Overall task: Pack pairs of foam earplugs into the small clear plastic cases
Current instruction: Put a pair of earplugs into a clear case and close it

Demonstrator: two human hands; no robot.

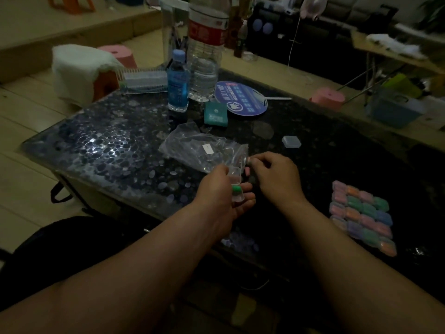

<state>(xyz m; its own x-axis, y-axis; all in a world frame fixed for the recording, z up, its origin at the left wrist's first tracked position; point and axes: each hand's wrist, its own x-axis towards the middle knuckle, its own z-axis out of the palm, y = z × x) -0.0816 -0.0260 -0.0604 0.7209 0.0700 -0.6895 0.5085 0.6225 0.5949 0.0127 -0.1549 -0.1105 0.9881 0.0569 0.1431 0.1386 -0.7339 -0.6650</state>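
Observation:
My left hand [220, 194] holds a small clear plastic case [235, 180] with its lid up; a green foam earplug [236, 189] lies in the lower half. My right hand [274, 179] hovers just right of the case, fingers curled; something pinkish [247, 170] shows at its fingertips, too dim to name. A crumpled clear plastic bag [202, 145] lies just beyond my hands. Several filled cases with pink, orange, green and blue earplugs [361, 215] sit in rows at the right. One closed empty case [291, 141] rests farther back.
On the dark pebble-patterned table [108, 150] stand a small blue water bottle [177, 83] and a large clear bottle [204, 51]. A round blue fan [240, 98] and a teal box [216, 114] lie behind the bag. Pink stools and a blue bin stand on the floor.

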